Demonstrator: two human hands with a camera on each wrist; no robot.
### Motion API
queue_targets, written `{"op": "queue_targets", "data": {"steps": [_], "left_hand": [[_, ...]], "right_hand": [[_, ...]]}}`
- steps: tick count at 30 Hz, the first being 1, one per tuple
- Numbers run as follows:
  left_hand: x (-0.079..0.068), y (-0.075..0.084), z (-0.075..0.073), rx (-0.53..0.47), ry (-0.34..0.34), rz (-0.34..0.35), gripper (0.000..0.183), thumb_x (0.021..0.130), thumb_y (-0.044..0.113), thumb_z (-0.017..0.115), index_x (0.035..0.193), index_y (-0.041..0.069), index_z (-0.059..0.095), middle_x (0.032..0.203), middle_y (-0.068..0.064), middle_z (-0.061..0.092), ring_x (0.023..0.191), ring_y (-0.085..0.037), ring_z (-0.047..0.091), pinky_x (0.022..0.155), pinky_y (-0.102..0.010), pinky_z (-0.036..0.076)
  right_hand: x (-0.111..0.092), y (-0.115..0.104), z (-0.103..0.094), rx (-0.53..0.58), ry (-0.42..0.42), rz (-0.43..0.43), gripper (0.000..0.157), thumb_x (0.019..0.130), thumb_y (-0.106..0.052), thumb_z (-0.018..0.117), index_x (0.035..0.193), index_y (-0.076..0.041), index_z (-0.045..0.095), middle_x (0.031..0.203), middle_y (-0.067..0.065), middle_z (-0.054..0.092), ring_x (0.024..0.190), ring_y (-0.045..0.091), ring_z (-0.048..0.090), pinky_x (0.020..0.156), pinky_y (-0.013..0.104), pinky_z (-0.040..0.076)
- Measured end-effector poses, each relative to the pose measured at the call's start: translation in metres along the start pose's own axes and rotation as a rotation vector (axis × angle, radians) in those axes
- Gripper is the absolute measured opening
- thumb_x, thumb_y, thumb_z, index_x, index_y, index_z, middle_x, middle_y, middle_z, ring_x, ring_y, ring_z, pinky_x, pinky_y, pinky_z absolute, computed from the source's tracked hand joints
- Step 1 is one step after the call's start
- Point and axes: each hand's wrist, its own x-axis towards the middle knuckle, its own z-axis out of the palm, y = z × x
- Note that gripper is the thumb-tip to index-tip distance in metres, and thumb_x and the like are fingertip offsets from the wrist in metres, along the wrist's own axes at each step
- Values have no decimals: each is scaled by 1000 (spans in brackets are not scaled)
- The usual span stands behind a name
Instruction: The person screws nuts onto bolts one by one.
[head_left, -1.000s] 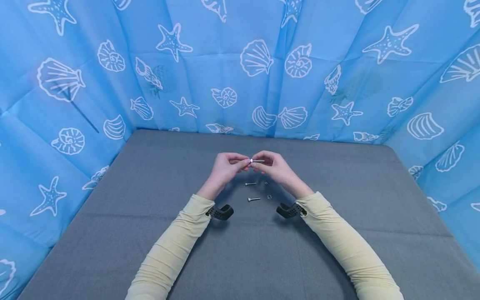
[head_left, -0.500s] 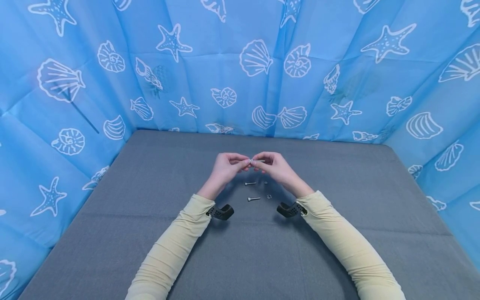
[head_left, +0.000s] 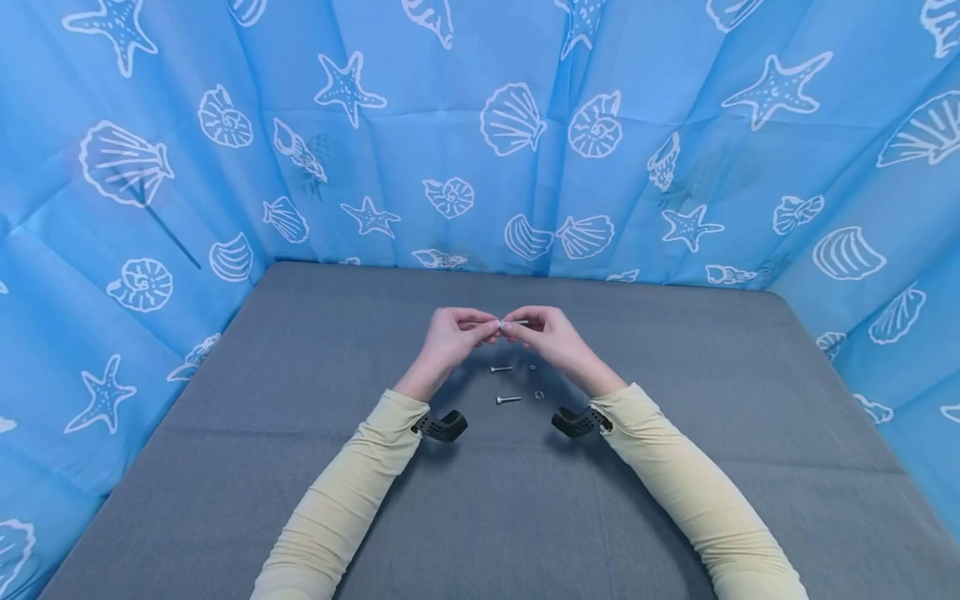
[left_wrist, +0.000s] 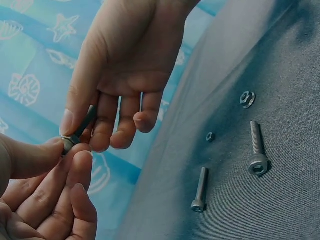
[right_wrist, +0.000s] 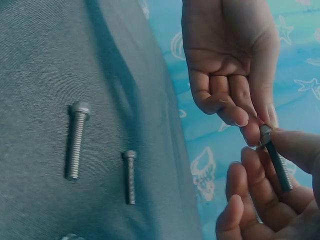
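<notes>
Above the grey table, my left hand (head_left: 448, 340) pinches the head end of a metal bolt (right_wrist: 280, 167) between thumb and fingertips. From the other side, my right hand (head_left: 555, 340) pinches a nut (right_wrist: 266, 139) close under the bolt's head with thumb and index finger. The bolt's threaded shank points toward the right palm, while fingertips partly cover its head and the nut. Below the hands, a larger bolt (left_wrist: 257, 150) and a smaller bolt (left_wrist: 200, 190) lie on the cloth. A flanged nut (left_wrist: 247, 99) and a small nut (left_wrist: 210, 136) lie beside them.
Grey cloth covers the table (head_left: 360, 500), whose far edge meets a blue curtain (head_left: 450, 133) printed with shells and starfish. Dark straps sit on both wrists, the left strap (head_left: 442, 425) and right strap (head_left: 577, 422) hanging above the cloth.
My right thumb and fingertips have shifted slightly around the nut beside the bolt's head. The left hand keeps its pinch, and the pieces on the table stay put.
</notes>
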Motion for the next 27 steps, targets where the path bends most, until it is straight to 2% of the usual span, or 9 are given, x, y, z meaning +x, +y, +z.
{"op": "queue_targets", "data": {"steps": [2, 5, 9, 13, 16, 20, 23, 27], "left_hand": [[1, 1, -1, -12, 1, 2, 17, 89, 16, 70, 99, 3, 73, 83, -6, 72, 82, -24, 70, 84, -53, 50], [3, 3, -2, -28, -1, -5, 20, 90, 15, 69, 102, 0, 72, 85, -8, 72, 83, -25, 69, 86, -54, 48], [6, 2, -4, -26, -7, -24, 22, 90, 16, 69, 104, -1, 72, 89, -12, 72, 83, -24, 69, 86, -53, 48], [12, -5, -4, -33, -34, -71, 19, 90, 14, 69, 102, 0, 72, 90, -13, 72, 88, -27, 69, 87, -48, 50], [19, -12, -4, -43, -46, -118, 17, 91, 10, 67, 102, -2, 71, 89, -11, 72, 90, -28, 69, 86, -44, 52], [30, -18, -4, -20, -40, -171, 15, 90, 10, 68, 101, -1, 72, 87, -10, 72, 82, -21, 70, 82, -40, 54], [39, -22, -4, -13, -49, -225, 16, 90, 12, 69, 100, 1, 72, 86, -9, 72, 76, -14, 69, 78, -36, 55], [47, -26, -6, -82, -75, -351, 17, 89, 12, 70, 103, 1, 71, 87, -9, 72, 72, -12, 68, 74, -30, 56]], "right_hand": [[5, 9, -4, 42, 7, 19, 31, 96, -23, 60, 113, 3, 64, 100, 17, 67, 98, 34, 61, 84, 50, 48], [10, 16, -11, 83, 11, 62, 36, 97, -26, 60, 116, 3, 63, 107, 21, 65, 100, 31, 61, 89, 53, 46], [12, 15, -17, 99, -10, 117, 38, 97, -24, 60, 120, 7, 60, 111, 23, 64, 102, 33, 60, 91, 48, 47], [16, 18, -19, 101, -29, 172, 36, 95, -20, 62, 118, 9, 61, 103, 24, 66, 93, 33, 61, 86, 44, 49], [22, 24, -21, 121, -61, 224, 34, 95, -14, 61, 118, 11, 60, 102, 24, 66, 85, 25, 64, 82, 39, 52], [33, 33, -23, 212, -92, 294, 32, 96, -5, 57, 122, 14, 56, 104, 24, 66, 82, 14, 66, 80, 30, 55], [40, 39, -22, 322, -75, 355, 31, 96, 1, 54, 124, 16, 53, 98, 19, 67, 82, 14, 67, 79, 29, 55], [47, 49, -20, 458, -41, 420, 34, 94, 6, 54, 125, 19, 49, 89, 15, 68, 81, 16, 69, 79, 29, 55]]}}
